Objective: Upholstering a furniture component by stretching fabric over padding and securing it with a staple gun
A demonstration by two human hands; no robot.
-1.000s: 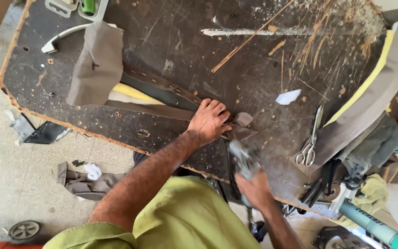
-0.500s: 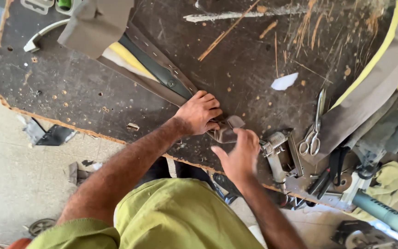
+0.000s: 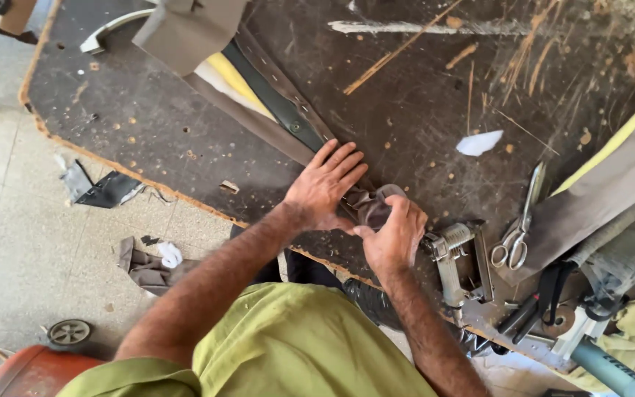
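Brown fabric strip [image 3: 288,121], running diagonally up-left across the scarred surface [image 3: 148,132], is pressed flat under the spread left hand [image 3: 325,184], while its bunched near end is pinched in the closed fingers [image 3: 395,213] of the right hand [image 3: 395,235].

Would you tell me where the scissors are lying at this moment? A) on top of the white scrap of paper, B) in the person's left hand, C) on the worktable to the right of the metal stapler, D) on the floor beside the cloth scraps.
C: the scissors lie on the worktable just right of the metal stapler, untouched by either hand.
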